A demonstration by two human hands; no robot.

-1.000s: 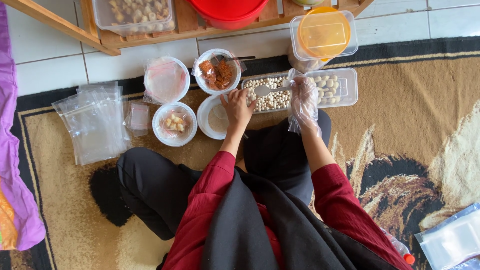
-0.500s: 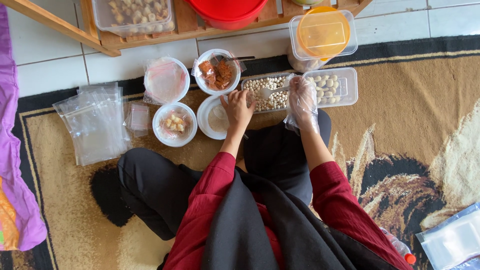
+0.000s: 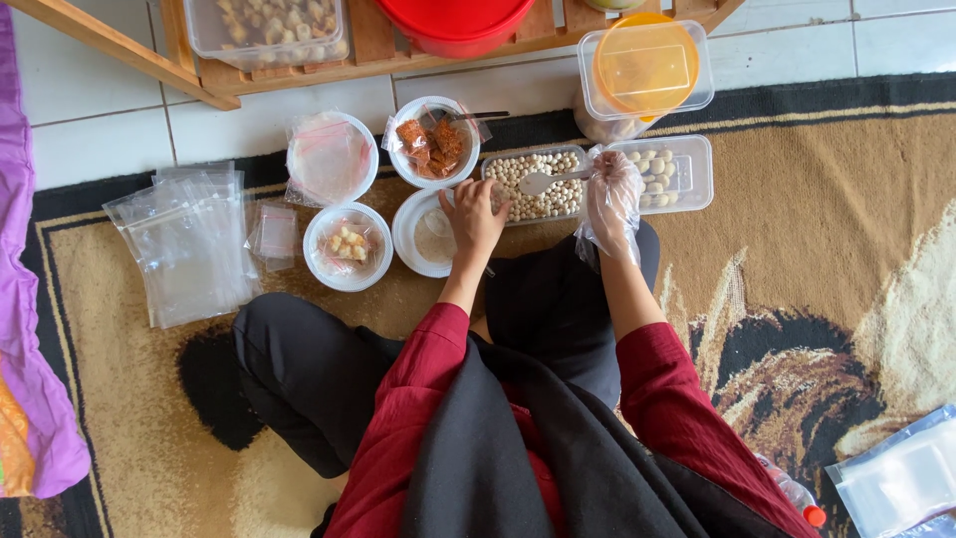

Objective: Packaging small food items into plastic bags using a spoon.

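I sit on a patterned rug (image 3: 817,259). My right hand (image 3: 610,199), inside a loose clear plastic glove, grips a white spoon (image 3: 546,180) over a clear rectangular tray (image 3: 697,174) filled with small pale balls. My left hand (image 3: 471,214), bare, rests on the near left edge of that tray, next to a white bowl (image 3: 410,234) lined with a plastic bag.
White bowls hold brown chunks (image 3: 431,142), yellow pieces (image 3: 347,246) and an empty bag (image 3: 331,158). A stack of clear bags (image 3: 189,244) lies at left. A clear box with an orange lid (image 3: 645,68) and a wooden shelf (image 3: 378,45) stand behind. More bags (image 3: 901,478) lie at the lower right.
My right hand has shifted the spoon slightly to the right and back over the tray of balls. My left hand has stayed in place.
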